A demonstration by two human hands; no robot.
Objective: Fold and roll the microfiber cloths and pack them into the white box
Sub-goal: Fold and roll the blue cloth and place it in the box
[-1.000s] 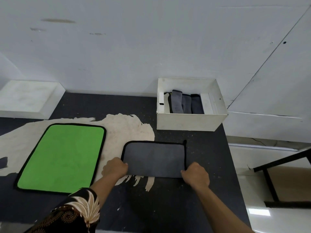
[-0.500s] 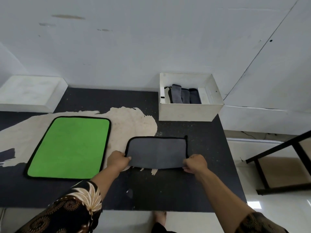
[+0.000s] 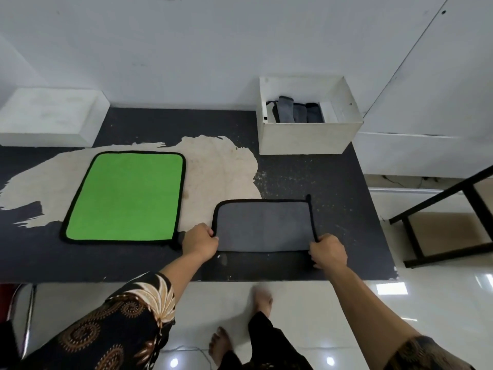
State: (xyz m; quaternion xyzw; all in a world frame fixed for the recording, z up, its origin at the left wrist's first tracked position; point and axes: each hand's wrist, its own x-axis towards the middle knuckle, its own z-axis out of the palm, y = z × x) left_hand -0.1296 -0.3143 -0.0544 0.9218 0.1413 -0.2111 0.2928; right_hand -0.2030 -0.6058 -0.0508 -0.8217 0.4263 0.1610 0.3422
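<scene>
I see the left hand (image 3: 200, 241) with its grip closed on the near left corner of the folded grey cloth (image 3: 262, 225), fingers curled round the black edging. The right hand (image 3: 328, 251) has its grip pinched on the near right corner, knuckles up, both forearms reaching forward over the bench (image 3: 333, 180) edge. The grey cloth lies flat on the near right part of the bench, a small black loop (image 3: 308, 197) standing out at its far right corner. The green cloth (image 3: 125, 196) lies spread flat to its left, apart from it. The white box (image 3: 304, 137) stands at the far right corner, with dark rolled cloths (image 3: 296, 112) upright inside.
</scene>
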